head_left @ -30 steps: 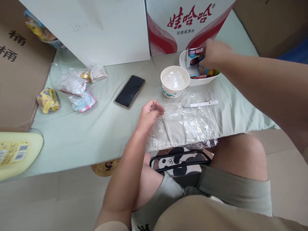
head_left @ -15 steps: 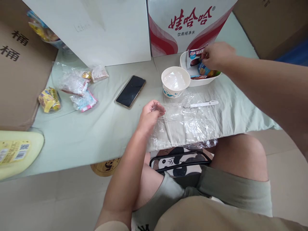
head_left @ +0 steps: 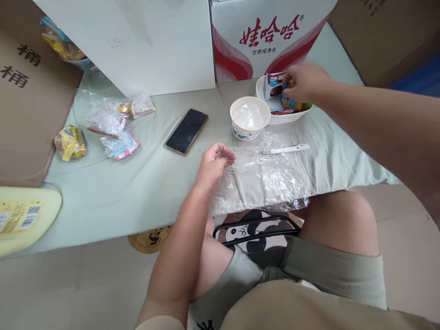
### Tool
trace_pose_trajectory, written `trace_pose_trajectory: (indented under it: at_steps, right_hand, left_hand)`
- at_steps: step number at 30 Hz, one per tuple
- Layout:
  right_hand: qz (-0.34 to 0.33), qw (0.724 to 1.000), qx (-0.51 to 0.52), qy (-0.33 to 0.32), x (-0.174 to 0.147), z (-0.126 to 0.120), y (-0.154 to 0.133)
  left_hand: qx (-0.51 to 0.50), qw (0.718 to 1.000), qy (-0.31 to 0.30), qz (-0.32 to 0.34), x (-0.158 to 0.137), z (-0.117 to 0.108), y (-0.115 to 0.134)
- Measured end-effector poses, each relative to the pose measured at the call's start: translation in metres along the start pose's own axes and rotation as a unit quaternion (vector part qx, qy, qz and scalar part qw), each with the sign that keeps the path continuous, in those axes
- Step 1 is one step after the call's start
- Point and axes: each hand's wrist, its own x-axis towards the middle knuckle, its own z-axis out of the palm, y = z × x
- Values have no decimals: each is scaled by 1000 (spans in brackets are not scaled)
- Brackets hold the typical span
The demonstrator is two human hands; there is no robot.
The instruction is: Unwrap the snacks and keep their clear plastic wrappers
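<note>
My left hand [head_left: 215, 165] pinches the edge of a clear plastic bag [head_left: 264, 176], which spreads crumpled over the cloth to the front edge. My right hand [head_left: 305, 82] reaches over a white bowl [head_left: 263, 89] of wrapped snacks. Its fingers are closed on a blue and yellow snack packet [head_left: 288, 101], partly hidden by the hand. A dark red snack packet [head_left: 274, 87] leans inside the bowl beside my fingertips. Just left of the bowl stands a paper cup [head_left: 250, 120] with clear plastic in it. A white-handled knife [head_left: 288, 149] lies on or against the plastic bag.
A phone [head_left: 187, 130] lies left of the cup. Farther left are crumpled wrappers [head_left: 103, 117] and a yellow snack packet [head_left: 70, 142]. Two cartons, one white [head_left: 165, 46] and one red and white [head_left: 271, 36], stand behind. A pale yellow bottle [head_left: 30, 220] is at the left edge.
My right hand has shifted slightly left within the bowl, bringing the blue and yellow packet a little with it. My left hand stays on the plastic bag.
</note>
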Motion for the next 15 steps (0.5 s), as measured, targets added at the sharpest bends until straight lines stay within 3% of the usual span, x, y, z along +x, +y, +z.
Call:
trace_pose_trajectory:
  at_steps: [4,6,8,10,13,15]
  right_hand:
    - [-46,992,58,104,-25,-14,-14]
    - [-89,974,112,178,-56,-17,-19]
    - [-152,958,138,200,-99,-10,-17]
    - [-228,946,159,168,-149,6,-6]
    - [-347,920,182,15,-217,41,19]
    - [-379,912,155,-3,-252,62,34]
  left_hand:
    - [-5,1000,8,-3,0,-2,-1]
    - [-8,1000,15,-7,-1,-3,0]
    - [-13,1000,20,-12,-2,-3,3]
    - [-20,999,21,-23,-4,-3,7]
    - [-44,998,16,-49,-6,-3,12]
    - [-51,996,21,-64,-5,-3,13]
